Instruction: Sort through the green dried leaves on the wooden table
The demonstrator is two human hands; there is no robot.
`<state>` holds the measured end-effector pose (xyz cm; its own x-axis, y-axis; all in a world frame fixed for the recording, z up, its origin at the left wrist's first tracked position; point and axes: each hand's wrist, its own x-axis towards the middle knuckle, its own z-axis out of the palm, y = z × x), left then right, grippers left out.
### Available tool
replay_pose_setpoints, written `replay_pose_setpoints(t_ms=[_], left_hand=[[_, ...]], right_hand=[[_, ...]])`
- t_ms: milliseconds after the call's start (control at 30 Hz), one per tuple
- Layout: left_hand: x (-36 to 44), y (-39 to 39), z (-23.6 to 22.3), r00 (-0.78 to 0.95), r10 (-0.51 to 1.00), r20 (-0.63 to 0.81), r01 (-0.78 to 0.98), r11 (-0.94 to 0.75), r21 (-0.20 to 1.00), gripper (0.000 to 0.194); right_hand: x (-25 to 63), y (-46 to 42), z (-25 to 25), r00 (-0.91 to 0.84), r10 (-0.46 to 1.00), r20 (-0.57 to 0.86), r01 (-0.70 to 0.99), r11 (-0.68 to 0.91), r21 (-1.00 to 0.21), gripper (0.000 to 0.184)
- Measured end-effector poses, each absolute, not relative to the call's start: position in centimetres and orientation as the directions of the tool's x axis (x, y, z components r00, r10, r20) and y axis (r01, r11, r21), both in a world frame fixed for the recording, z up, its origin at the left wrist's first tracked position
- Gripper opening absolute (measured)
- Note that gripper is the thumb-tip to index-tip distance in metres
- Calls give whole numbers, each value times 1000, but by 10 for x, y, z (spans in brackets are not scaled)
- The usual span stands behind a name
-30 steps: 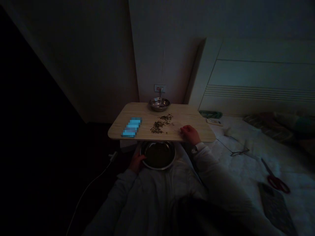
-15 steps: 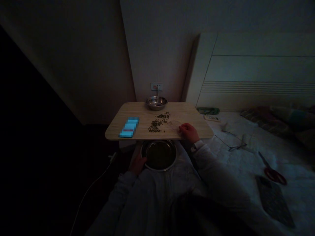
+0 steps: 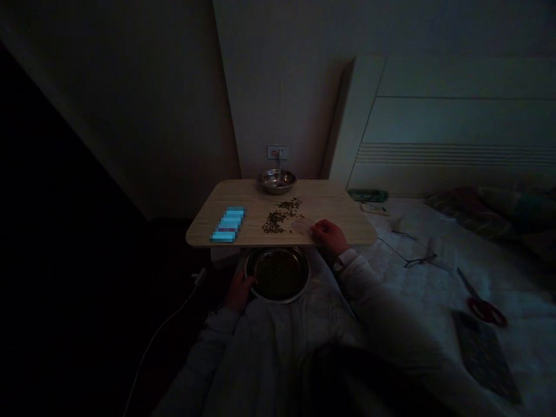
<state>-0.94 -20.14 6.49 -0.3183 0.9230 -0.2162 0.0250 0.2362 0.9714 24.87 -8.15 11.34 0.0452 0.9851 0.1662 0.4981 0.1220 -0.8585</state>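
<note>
My left hand (image 3: 237, 291) grips the left rim of a metal bowl (image 3: 306, 284) that rests on my lap, partly under the table's front edge. The bowl's inside is dark, and its contents are hard to make out. Over the right part of the small wooden table (image 3: 330, 197), my right hand (image 3: 329, 234) is closed on the edge of a clear, thin, roundish piece (image 3: 302, 226), perhaps plastic. Just left of this piece, small dark green grains (image 3: 274, 221) lie scattered in loose patches on the tabletop.
A second metal bowl (image 3: 277, 184) stands at the table's back, below a wall socket (image 3: 277, 152). A lit phone (image 3: 229, 225) lies on the left. On the bed at right are scissors (image 3: 482, 304), glasses (image 3: 412, 258) and a dark flat item (image 3: 485, 353). A white cable (image 3: 160, 330) runs at lower left.
My right hand has shifted slightly left with the clear piece, towards the grains. The bowl on my lap has moved a little left along with my left hand.
</note>
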Motion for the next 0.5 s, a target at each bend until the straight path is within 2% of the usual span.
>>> replay_pose_setpoints(t_ms=[233,367,500], left_hand=[[-13,-201,58,-286,927,-243,-47,240,970,25],[-14,-196,54,-255,928,-272,-84,259,962,32],[-11,-191,57,-240,938,-252,-94,235,967,34]], right_hand=[[234,-92,118,-30,984,174,552,161,-818,15],[230,-91,117,-104,977,184,478,211,-853,15],[231,-84,120,-101,983,154,375,181,-909,15]])
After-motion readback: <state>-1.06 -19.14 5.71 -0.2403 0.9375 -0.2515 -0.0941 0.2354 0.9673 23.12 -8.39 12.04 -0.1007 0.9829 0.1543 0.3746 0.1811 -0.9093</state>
